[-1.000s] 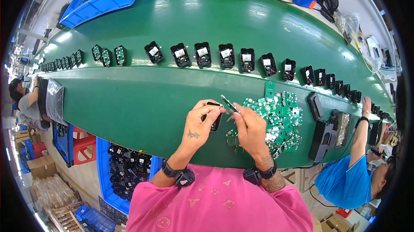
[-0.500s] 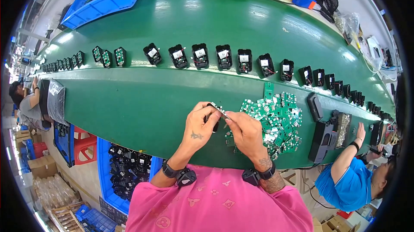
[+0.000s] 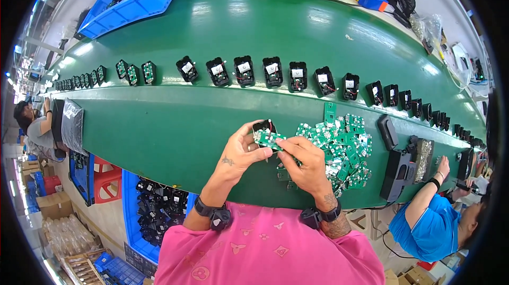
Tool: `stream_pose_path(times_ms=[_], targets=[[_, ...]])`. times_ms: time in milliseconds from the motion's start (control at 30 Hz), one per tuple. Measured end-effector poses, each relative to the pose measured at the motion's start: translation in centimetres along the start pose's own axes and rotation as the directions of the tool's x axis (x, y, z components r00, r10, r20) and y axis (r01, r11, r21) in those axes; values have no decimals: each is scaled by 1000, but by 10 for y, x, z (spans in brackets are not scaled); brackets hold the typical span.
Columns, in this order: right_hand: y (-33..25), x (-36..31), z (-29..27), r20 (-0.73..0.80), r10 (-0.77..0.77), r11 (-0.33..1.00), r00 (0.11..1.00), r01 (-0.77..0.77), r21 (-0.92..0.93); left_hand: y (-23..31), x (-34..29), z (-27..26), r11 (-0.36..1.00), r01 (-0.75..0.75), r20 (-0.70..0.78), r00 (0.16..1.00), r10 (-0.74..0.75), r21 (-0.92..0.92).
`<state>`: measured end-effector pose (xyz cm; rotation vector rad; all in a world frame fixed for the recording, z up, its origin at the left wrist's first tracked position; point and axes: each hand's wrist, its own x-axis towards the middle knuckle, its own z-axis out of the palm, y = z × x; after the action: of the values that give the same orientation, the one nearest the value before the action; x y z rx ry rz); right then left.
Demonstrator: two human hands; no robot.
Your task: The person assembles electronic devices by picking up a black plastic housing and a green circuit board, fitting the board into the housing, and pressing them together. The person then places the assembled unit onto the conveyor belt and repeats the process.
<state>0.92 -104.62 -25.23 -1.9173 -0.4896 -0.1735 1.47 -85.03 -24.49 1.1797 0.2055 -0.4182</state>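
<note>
Wrapped around a black plastic housing (image 3: pixel 263 125) is my left hand (image 3: pixel 236 150), its thumb along the near side. A green circuit board (image 3: pixel 268 139) lies over the opening of that housing, face up. The fingers of my right hand (image 3: pixel 304 160) pinch the board's right end. Part of a red wire shows at the housing's top edge. Just right of my right hand spreads a heap of loose green circuit boards (image 3: pixel 344 144) on the green table (image 3: pixel 154 131).
A row of open black housings (image 3: pixel 272 72) with white parts runs across the table; board-fitted ones (image 3: pixel 149 73) stand left. Blue bins sit at the back left (image 3: pixel 127 9) and beside me (image 3: pixel 129 200). A black device (image 3: pixel 396 173) and a co-worker in blue (image 3: pixel 427 226) are right.
The circuit board has turned from edge-on to face up and now lies over the housing. My left hand has opened out around the housing, showing its far edge.
</note>
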Motion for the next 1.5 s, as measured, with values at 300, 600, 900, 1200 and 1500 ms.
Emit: stream_pose_path(times_ms=[300, 600, 900, 1200, 1500], targets=[[-64, 31, -49, 166, -501, 864, 849, 482, 144, 2, 2, -9, 995, -21, -57, 998, 27, 95], [-105, 62, -84, 119, -691, 606, 713, 482, 633, 18, -5, 8, 983, -57, -107, 991, 77, 175], [-49, 25, -14, 114, 373, 828, 921, -386, 407, 28, -20, 33, 932, -204, -105, 964, 244, 299], [-29, 21, -4, 177, 390, 711, 903, -418, 566, 16, -12, 32, 900, -171, -52, 977, 208, 400], [-22, 17, -3, -45, 69, 997, 997, -68, 21, 20, -11, 35, 896, -241, -132, 942, 308, 374]])
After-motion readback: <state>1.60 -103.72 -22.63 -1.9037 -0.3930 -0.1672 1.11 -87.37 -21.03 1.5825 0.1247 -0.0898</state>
